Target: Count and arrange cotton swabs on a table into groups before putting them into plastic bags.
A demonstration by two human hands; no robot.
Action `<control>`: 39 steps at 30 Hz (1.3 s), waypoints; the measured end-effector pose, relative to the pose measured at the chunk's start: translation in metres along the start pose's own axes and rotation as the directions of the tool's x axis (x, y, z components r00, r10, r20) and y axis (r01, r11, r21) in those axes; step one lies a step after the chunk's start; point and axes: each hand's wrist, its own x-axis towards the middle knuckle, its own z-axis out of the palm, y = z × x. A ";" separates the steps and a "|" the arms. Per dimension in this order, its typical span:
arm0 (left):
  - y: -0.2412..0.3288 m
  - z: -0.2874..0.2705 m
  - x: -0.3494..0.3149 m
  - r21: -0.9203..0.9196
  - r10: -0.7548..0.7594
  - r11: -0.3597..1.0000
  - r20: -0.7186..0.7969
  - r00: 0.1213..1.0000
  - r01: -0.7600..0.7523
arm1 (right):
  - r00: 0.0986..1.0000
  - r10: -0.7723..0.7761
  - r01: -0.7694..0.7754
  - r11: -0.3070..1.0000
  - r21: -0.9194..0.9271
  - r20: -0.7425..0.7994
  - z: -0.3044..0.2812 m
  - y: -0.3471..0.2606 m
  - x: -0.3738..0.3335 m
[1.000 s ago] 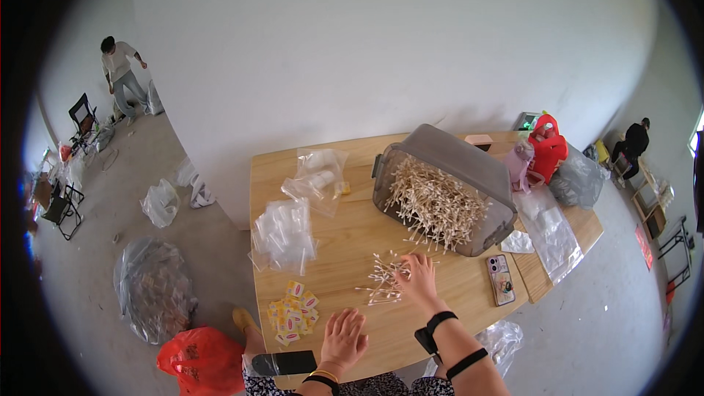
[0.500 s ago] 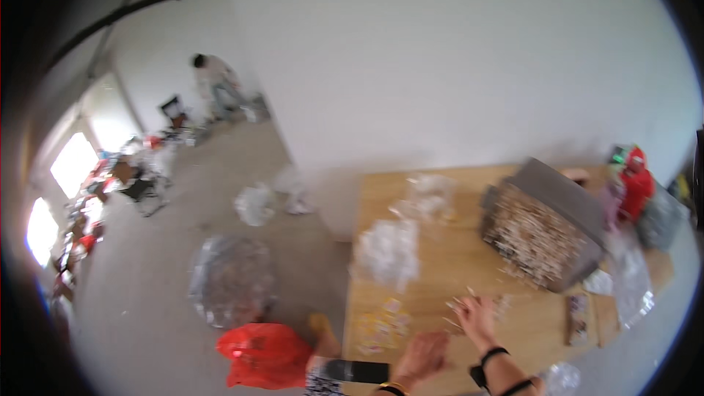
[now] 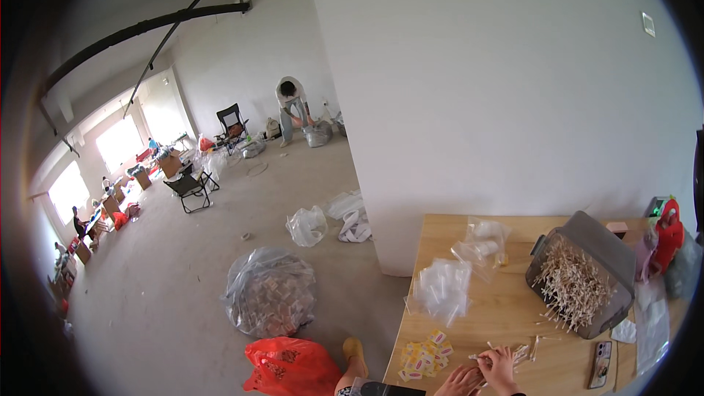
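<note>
Where the room runs back on the far left, bright windows (image 3: 121,143) light a row of low boxes and bags, and two black folding chairs (image 3: 192,187) stand on the bare concrete floor (image 3: 161,279). Beyond them, against the white wall (image 3: 477,103), another person (image 3: 291,106) bends over a grey sack. Nearer the camera lie loose white bags (image 3: 308,225), then a big clear sack (image 3: 270,292) filled with small packets, and a red plastic bag (image 3: 292,367) just beside the wooden table (image 3: 506,308).

On the table, a heap of clear little pouches (image 3: 442,290) sits above a scatter of yellow sachets (image 3: 422,358). At the bottom edge the left hand (image 3: 460,381) and the right hand (image 3: 500,368) meet, touching; the right pinches a few thin pale sticks (image 3: 480,358), while the left's fingers are curled close against them, though whether it grips any cannot be told. More loose sticks lie just right of the hands. Further right, a grey bin (image 3: 587,271) tipped on its side spills a mass of the same sticks towards the hands. A phone (image 3: 601,363) lies flat below it, and a red toy (image 3: 667,233) stands at the table's far right end.
</note>
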 end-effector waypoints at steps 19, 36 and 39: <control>-0.002 -0.021 0.004 -0.035 0.050 0.998 -0.151 0.987 -0.056 | 0.814 0.378 -0.477 0.868 -0.138 -0.441 -0.081 0.041 -0.070; 0.016 -0.031 0.059 0.017 -0.022 1.000 0.069 0.997 0.021 | 0.819 0.406 -0.509 0.841 -0.185 -0.407 -0.082 0.024 -0.066; 0.018 -0.043 0.074 0.114 -0.016 0.993 0.158 0.987 -0.002 | 0.810 0.419 -0.521 0.835 -0.177 -0.411 -0.082 0.026 -0.068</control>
